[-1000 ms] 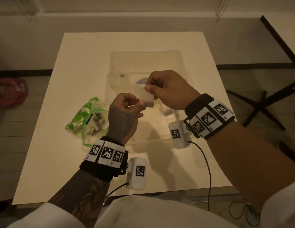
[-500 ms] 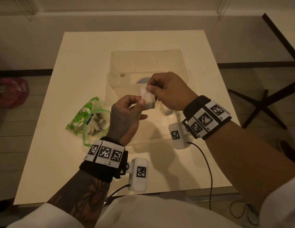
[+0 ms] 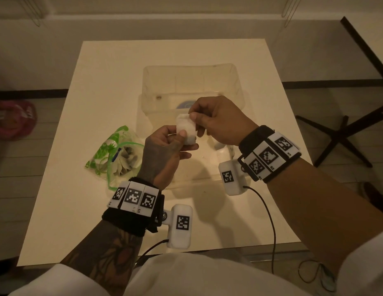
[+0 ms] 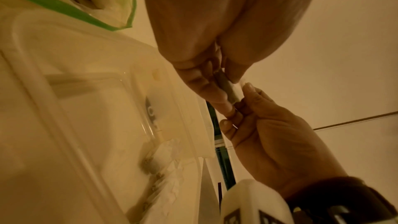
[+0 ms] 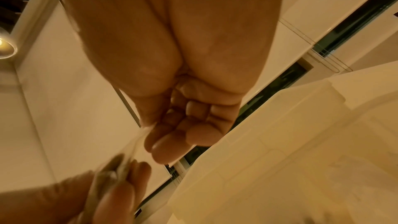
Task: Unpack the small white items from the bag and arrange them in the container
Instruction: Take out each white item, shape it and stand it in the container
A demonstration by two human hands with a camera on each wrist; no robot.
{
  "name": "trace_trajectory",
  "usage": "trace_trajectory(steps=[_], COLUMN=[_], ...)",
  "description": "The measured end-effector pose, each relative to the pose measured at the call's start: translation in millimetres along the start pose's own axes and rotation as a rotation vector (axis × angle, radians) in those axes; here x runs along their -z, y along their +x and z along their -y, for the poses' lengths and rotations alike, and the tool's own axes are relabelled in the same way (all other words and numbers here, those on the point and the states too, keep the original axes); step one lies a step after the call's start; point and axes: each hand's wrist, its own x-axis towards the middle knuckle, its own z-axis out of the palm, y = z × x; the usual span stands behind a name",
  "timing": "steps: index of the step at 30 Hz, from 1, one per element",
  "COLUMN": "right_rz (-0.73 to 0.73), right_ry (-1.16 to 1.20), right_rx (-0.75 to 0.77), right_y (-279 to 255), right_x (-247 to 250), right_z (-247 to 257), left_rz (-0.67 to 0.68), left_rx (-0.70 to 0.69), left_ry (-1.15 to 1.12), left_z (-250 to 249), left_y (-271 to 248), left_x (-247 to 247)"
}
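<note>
A small white sachet [image 3: 186, 130] is held in the air between both hands, above the near part of the clear plastic container [image 3: 192, 71]. My left hand [image 3: 175, 139] pinches its lower end with thumb and fingers. My right hand [image 3: 195, 117] pinches its top edge. The left wrist view shows the sachet [image 4: 232, 91] edge-on between the two hands. A green-and-clear zip bag [image 3: 115, 154] lies on the table left of the container, its mouth open, with more white sachets inside. A few white items [image 3: 223, 150] lie in the container's right side, partly hidden by my right wrist.
The cream table [image 3: 100, 92] carries only the bag and the container. A dark table's legs [image 3: 344, 135] stand on the floor to the right. A pink bag [image 3: 14, 118] lies on the floor at the left. Cables hang from both wrist cameras.
The sachet has turned from lying flat between the hands to standing more upright. Both hands have kept their pinch and stayed above the container.
</note>
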Motion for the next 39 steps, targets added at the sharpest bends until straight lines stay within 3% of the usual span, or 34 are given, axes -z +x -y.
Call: trace_trajectory(steps=[4,21,25,33,39], right_rz=[-0.027,0.071,0.069,0.149,0.257], right_ry=[0.006,-0.107,-0.181,-0.388,-0.493], right_rx=[-0.013,-0.047,-0.048,-0.207,-0.344], right_y=[0,-4,1,10,16], right_x=[0,16,27,39,28], right_z=[-1,-12,-15,-41,-69], left_rz=[-0.098,0.045,0.147,0.144,0.165], left_rx=[-0.061,-0.057,0.053,0.238,0.295], left_ry=[0.035,0.377,0.395,0.464,0.524], left_z=[3,-2,-1,8,13], left_y=[0,13,15,13,9], left_x=[0,-5,-12,-10,3])
